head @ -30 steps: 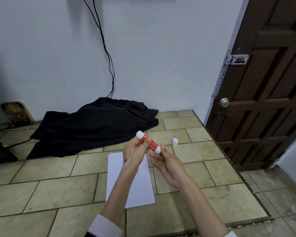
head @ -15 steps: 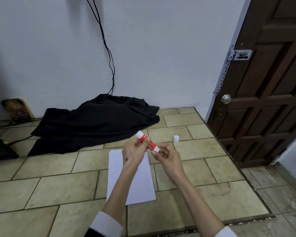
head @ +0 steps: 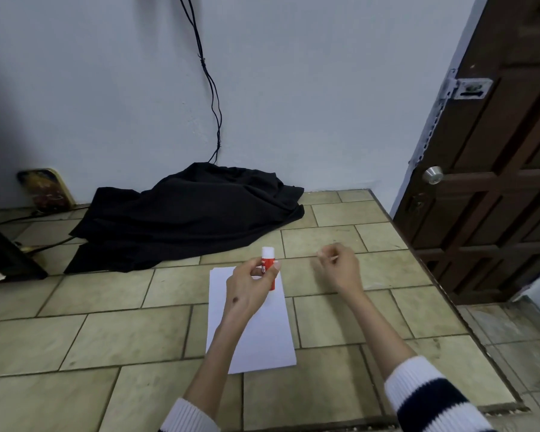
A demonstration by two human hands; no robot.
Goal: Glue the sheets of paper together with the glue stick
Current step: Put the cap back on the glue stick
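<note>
Nearest you, the sheets of paper (head: 264, 335) lie flat on the tiled floor (head: 106, 338). Above their far end your left hand (head: 250, 285) holds the glue stick (head: 268, 269) upright, fingers (head: 276, 265) and thumb pinching its red barrel, the white end uppermost. Your right hand (head: 340, 269) hangs to the right, clear of the paper, its fingers curled; blur hides whether they hold anything. Beyond, a black cloth (head: 184, 216) lies heaped against the wall (head: 293, 104).
</note>
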